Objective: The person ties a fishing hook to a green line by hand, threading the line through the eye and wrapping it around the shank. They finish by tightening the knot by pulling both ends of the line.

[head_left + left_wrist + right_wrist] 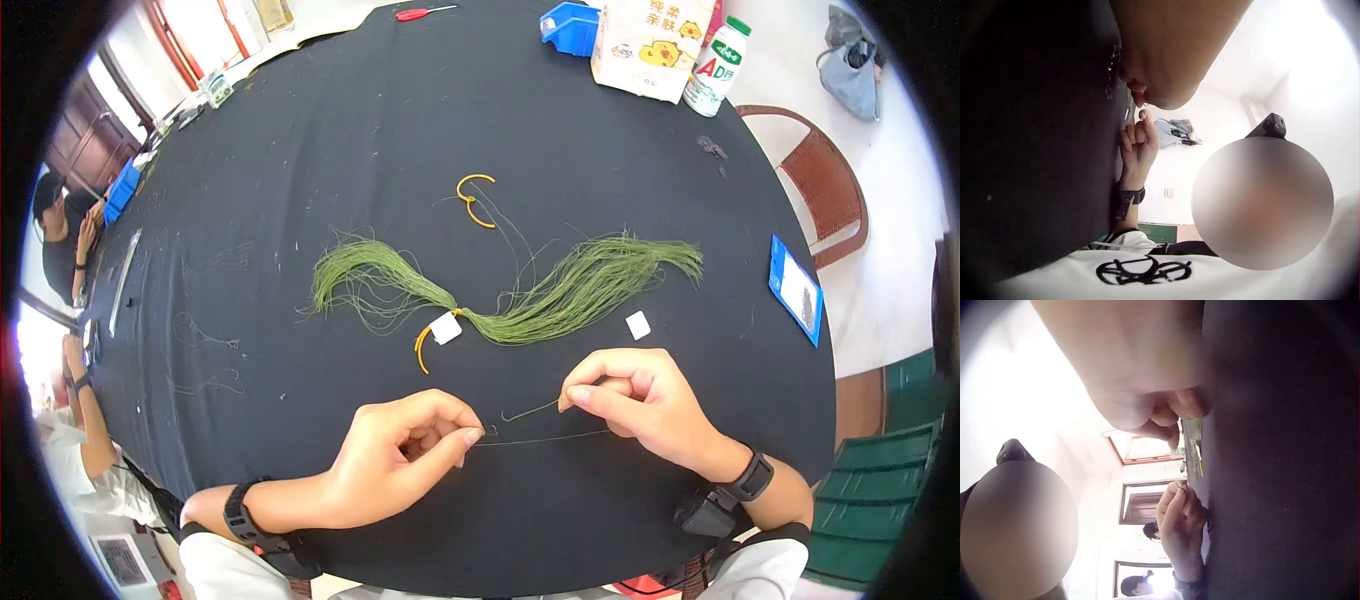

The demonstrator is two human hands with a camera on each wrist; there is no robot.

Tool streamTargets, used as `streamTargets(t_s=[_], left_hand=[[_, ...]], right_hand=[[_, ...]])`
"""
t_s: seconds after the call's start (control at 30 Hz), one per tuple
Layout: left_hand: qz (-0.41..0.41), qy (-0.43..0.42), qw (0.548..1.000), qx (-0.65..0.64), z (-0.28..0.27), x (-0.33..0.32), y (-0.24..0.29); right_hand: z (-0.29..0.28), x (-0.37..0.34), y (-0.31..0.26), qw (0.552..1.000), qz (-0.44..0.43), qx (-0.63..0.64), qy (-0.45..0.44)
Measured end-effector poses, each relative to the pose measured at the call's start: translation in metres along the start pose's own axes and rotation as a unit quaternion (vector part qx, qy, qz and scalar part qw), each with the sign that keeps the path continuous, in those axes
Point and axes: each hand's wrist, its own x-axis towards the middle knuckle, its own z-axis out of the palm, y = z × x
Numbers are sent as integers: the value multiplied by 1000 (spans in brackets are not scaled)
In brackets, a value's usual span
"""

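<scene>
In the head view my left hand pinches a small hook between thumb and forefinger. My right hand pinches a thin green line, whose free end shows a small hook-like bend beside the left fingertips. Another thin strand runs low between the two hands. Beyond them lies a bundle of green line, gathered near its middle, with a white tag and a yellow ring piece at the gather. In the left wrist view the right hand faces the left fingers.
A yellow open ring lies behind the bundle, and a white square to its right. Loose hooked strands lie at left. A blue packet is at the right edge; a bottle, bag and blue bin stand at back.
</scene>
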Motion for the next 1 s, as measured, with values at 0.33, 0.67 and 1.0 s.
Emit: streamTargets(t_s=[0.33, 0.67, 1.0], left_hand=[[96, 11, 994, 58, 4, 1, 0], [100, 19, 994, -35, 5, 4, -8], [62, 67, 991, -102, 1, 4, 0]], right_hand=[[-1, -3, 8, 999, -13, 42, 29], [10, -2, 7, 998, -43, -24, 46], [2, -4, 8, 996, -42, -79, 26]])
